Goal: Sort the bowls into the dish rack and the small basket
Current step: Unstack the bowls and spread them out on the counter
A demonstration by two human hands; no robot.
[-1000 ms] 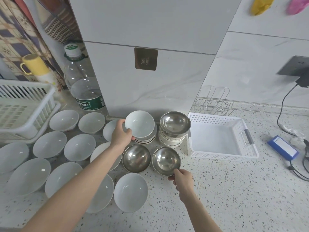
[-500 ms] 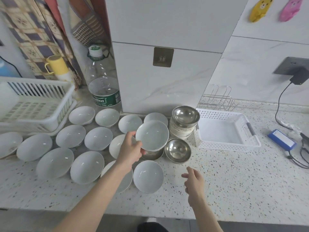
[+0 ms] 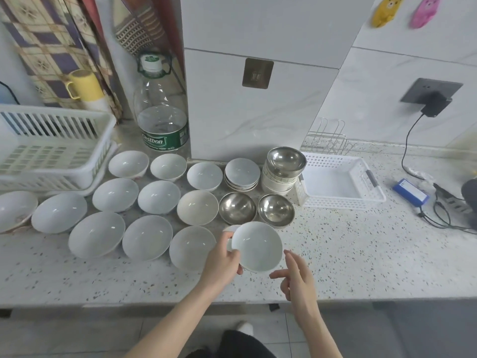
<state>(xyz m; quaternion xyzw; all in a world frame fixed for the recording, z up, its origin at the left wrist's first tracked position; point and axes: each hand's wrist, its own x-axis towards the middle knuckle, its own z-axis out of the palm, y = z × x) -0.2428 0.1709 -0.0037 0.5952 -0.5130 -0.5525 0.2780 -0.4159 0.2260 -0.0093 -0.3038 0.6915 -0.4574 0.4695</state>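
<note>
While hand-held point(image 3: 224, 264), one white bowl point(image 3: 256, 246)

Left hand point(image 3: 222, 262) grips with curled fingers; right hand point(image 3: 296, 280) loosely spread.

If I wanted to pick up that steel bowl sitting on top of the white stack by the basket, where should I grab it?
Probably by its rim. The steel bowl sits upright, nested on the stack of white bowls, so its lower wall is hidden and only the flared rim is exposed. Come from above and pinch the front rim, thumb inside. The small basket crowds its right side and the wall stands behind.
</note>
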